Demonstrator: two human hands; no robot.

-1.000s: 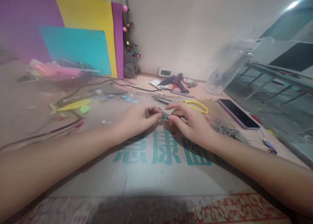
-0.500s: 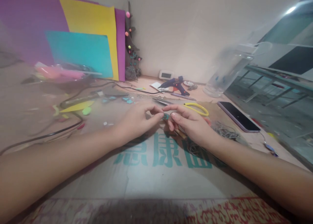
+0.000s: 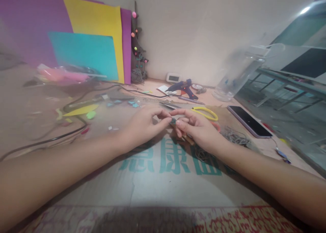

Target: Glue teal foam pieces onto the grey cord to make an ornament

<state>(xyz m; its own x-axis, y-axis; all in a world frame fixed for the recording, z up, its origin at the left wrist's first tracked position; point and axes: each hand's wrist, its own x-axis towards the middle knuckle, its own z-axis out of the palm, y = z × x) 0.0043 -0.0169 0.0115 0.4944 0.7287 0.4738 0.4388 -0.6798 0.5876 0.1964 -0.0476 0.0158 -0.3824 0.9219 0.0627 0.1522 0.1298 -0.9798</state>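
Observation:
My left hand point(image 3: 144, 124) and my right hand point(image 3: 197, 127) meet at the middle of the table, fingertips pinched together on one small teal craft piece point(image 3: 173, 121). The piece is mostly hidden by the fingers. A thin brown stick point(image 3: 187, 139) shows under my right fingers. Both hands hover just over a flattened cardboard sheet point(image 3: 165, 178) printed with teal characters.
Yellow-handled scissors point(image 3: 205, 112) lie just beyond my right hand, a blue glue gun point(image 3: 183, 87) farther back. A phone point(image 3: 249, 121) and tangled wire point(image 3: 235, 136) lie to the right. Coloured foam sheets point(image 3: 86, 46) lean at the back left; black cables point(image 3: 76, 100) and teal scraps point(image 3: 133, 104) lie left.
My right hand has curled its fingers in and shifted slightly toward me, keeping the pinch with my left hand on the teal piece. The view rose a little.

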